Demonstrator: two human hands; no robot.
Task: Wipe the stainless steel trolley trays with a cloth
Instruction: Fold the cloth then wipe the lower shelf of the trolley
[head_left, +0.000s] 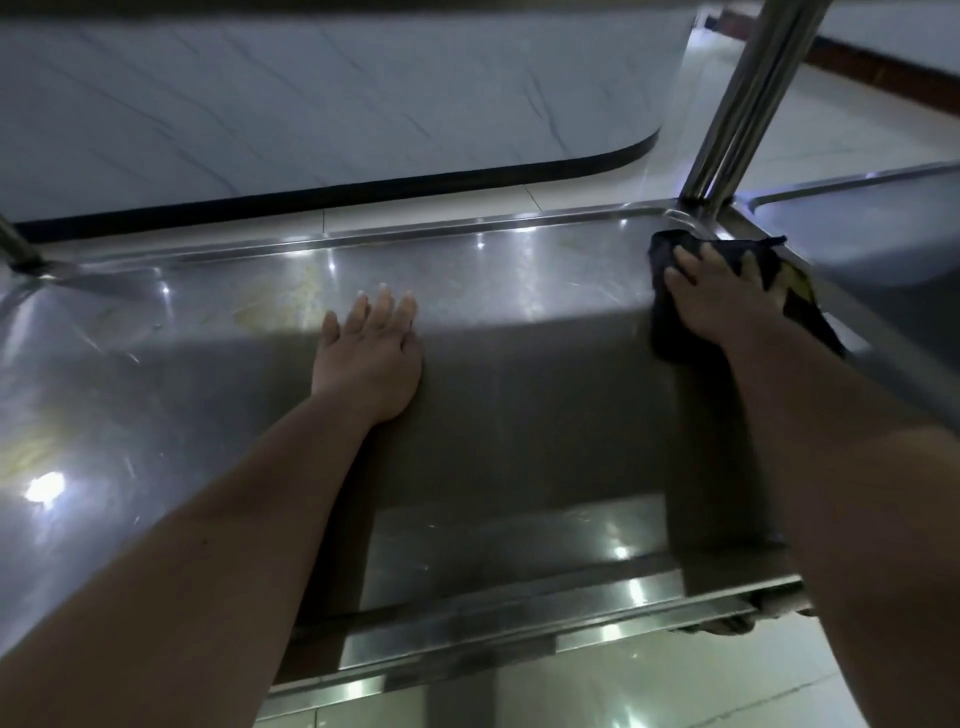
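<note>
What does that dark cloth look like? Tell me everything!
The cloth is dark, nearly black, with a yellowish patch near its right edge. It looks soft and rumpled, and it is spread in the far right corner of the steel tray, close to the upright post. The right hand presses on it with fingers spread, covering its middle.

two grips, one cloth, two trays

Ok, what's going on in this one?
A person is wiping a stainless steel trolley tray. The right hand presses a dark cloth into the tray's far right corner, beside an upright post. The left hand lies flat on the middle of the tray. Yellowish smears show on the tray's left part, away from the cloth.
</note>
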